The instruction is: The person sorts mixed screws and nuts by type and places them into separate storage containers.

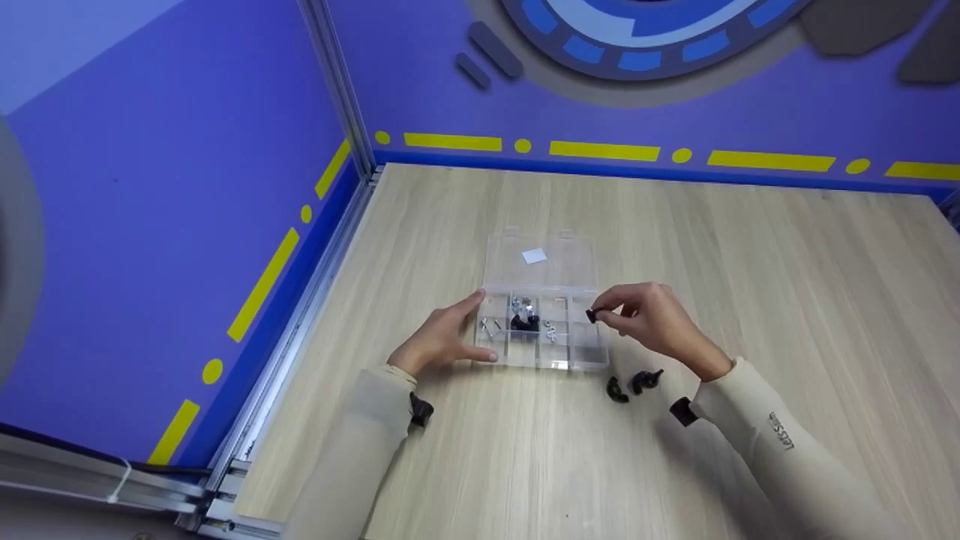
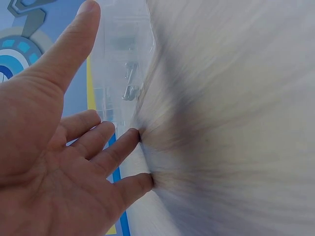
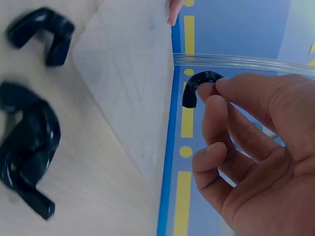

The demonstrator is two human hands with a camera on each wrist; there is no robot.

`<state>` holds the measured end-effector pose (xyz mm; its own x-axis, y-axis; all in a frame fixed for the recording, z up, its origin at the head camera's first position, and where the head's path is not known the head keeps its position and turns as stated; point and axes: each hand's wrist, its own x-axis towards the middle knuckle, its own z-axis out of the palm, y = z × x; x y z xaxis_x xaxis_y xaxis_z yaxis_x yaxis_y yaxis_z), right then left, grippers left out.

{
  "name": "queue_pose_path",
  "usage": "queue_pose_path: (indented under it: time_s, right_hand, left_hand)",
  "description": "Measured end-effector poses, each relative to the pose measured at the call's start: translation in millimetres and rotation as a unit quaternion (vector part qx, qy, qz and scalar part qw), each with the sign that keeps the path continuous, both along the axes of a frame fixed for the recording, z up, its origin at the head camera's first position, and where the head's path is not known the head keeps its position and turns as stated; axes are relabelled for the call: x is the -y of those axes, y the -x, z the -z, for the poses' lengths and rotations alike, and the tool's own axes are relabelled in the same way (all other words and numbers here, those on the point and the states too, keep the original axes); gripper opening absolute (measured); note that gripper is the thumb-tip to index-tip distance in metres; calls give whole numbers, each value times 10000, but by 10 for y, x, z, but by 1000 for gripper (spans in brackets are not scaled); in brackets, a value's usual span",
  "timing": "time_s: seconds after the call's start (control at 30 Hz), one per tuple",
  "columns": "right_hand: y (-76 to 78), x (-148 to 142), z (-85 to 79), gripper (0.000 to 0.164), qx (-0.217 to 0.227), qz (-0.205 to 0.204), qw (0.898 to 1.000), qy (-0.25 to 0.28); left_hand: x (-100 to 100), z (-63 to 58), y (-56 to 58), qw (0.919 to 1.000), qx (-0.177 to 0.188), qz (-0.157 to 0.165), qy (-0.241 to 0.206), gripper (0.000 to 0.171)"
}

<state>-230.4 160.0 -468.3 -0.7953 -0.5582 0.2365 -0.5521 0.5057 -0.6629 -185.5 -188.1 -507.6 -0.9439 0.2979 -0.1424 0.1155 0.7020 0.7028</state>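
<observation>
A clear plastic compartment box (image 1: 587, 356) lies on the table with its lid (image 1: 502, 262) folded back. My left hand (image 1: 442, 337) rests at the box's left side, thumb by the front edge and fingers stretched along the side. Between right thumb and forefinger, my right hand (image 1: 656, 319) pinches a small black C-shaped clip (image 3: 188, 96) over the box's right-hand compartments. Similar black pieces (image 1: 525, 324) sit in a middle compartment. Small screws (image 1: 490, 327) lie in a left compartment, and little metal parts (image 1: 550, 330) occupy others.
Two groups of black curved pieces lie on the table in front of the box's right corner: a single clip (image 1: 616, 390) and a bulkier cluster (image 1: 646, 381). A white paper square (image 1: 534, 256) is on the lid. Blue-purple panels (image 1: 450, 105) border the table (image 1: 487, 465) behind and left.
</observation>
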Motion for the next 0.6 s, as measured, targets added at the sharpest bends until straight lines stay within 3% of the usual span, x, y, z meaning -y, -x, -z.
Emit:
queue_pose_path:
  time_s: [0.17, 0.4, 0.6]
  right_hand:
    - [41, 49, 22, 10, 190, 111, 9997, 122]
    - [76, 119, 29, 8, -82, 269, 9996, 82]
    - [137, 154, 70, 10, -527, 157, 9981, 294]
  left_hand:
    - [-5, -2, -3, 10000, 27, -22, 10, 112]
    - [-2, -1, -7, 10000, 18, -1, -21, 112]
    - [2, 1, -4, 10000, -41, 41, 30, 111]
